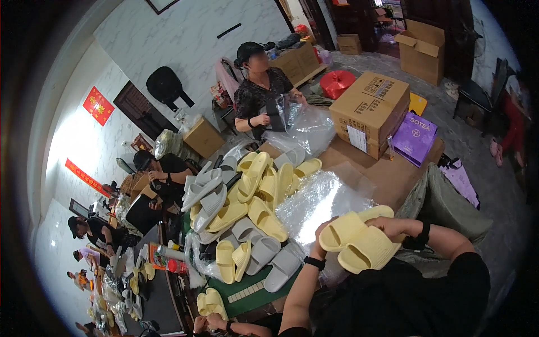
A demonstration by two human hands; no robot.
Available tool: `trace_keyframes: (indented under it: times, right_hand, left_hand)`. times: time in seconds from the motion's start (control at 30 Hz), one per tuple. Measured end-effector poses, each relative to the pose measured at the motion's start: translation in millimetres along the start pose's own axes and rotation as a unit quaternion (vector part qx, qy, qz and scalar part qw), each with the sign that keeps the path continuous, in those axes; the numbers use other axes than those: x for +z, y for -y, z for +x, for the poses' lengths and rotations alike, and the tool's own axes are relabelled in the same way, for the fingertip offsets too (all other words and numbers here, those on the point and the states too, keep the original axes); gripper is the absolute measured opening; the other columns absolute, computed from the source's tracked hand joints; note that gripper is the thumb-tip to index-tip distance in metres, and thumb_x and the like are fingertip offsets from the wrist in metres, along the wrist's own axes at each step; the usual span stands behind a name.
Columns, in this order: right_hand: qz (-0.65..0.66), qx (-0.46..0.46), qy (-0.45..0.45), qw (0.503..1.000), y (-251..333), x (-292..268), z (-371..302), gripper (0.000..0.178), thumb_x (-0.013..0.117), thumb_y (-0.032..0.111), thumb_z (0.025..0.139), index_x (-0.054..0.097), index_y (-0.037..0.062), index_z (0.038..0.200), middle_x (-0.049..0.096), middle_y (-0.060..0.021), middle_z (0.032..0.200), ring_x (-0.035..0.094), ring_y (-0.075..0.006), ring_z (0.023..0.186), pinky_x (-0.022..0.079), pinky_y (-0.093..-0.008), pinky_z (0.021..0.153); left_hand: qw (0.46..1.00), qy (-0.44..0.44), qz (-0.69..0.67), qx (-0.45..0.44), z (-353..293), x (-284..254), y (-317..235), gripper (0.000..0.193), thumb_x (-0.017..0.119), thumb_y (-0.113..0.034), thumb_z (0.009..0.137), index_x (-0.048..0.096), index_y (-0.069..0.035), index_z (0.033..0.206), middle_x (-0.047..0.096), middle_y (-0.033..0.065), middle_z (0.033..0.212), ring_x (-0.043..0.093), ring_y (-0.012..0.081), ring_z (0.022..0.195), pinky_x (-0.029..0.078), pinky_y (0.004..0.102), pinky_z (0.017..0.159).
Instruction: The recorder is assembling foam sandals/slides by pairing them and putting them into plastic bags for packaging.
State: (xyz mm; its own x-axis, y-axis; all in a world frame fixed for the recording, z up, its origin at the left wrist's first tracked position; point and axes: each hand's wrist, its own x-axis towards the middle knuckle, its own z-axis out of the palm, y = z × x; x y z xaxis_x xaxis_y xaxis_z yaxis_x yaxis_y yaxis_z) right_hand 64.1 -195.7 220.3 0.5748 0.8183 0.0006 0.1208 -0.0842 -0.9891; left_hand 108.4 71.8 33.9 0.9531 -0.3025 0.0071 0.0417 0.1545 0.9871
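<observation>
The large brown carton (370,112) bears dark characters and handling symbols on 2 faces, plus 1 white label (357,138) too small to read. Just right of the carton, a purple package (424,147) shows pale lettering above an emblem. Far left of the carton, 1 red square sign (98,105) and 1 red banner (87,177) carry yellowish characters.

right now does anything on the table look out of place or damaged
The slipper heap looks untidy: yellow and grey ones lie jumbled, overlapping at odd angles, next to loose clear plastic. I see nothing plainly spilled or damaged.
</observation>
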Motion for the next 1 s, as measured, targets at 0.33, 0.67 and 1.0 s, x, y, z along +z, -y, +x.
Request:
trace_keyframes:
  times: [0.33, 0.67, 1.0]
  right_hand:
    - [0.114, 0.169, -0.167, 0.965, -25.4, -11.2, -24.7, 0.027, 0.059, 0.010, 0.083, 0.058, 0.0024, 0.109, 0.063, -0.0017, 0.101, 0.055, -0.0095, 0.091, 0.044, -0.0257, 0.080]
    - [-0.294, -0.024, -0.267, 0.918, -44.4, -8.8, -15.1, 0.024, 0.061, 0.014, 0.073, 0.063, 0.0020, 0.094, 0.062, -0.0167, 0.090, 0.059, -0.0329, 0.084, 0.046, -0.0344, 0.074]
    - [-0.525, 0.003, -0.330, 0.784, -58.7, 13.2, -17.5, 0.013, 0.059, 0.013, 0.058, 0.060, 0.0030, 0.067, 0.056, -0.0126, 0.088, 0.049, -0.0311, 0.096, 0.038, -0.0410, 0.078]
  left_hand:
    - [0.842, -0.035, 0.527, 0.111, 1.6, 46.3, -99.2, 0.031, 0.041, -0.019, 0.089, 0.055, -0.009, 0.115, 0.061, 0.0141, 0.095, 0.059, 0.0282, 0.086, 0.048, 0.0374, 0.071]
    - [0.778, -0.049, 0.611, 0.136, -2.6, 74.4, -124.5, 0.028, 0.046, -0.015, 0.085, 0.058, -0.008, 0.110, 0.062, 0.0101, 0.086, 0.060, 0.0262, 0.075, 0.050, 0.0357, 0.062]
    - [0.712, -0.136, 0.645, 0.242, -15.2, 102.1, -143.1, 0.032, 0.053, -0.013, 0.079, 0.059, -0.007, 0.110, 0.057, 0.0164, 0.103, 0.055, 0.0320, 0.093, 0.045, 0.0410, 0.078]
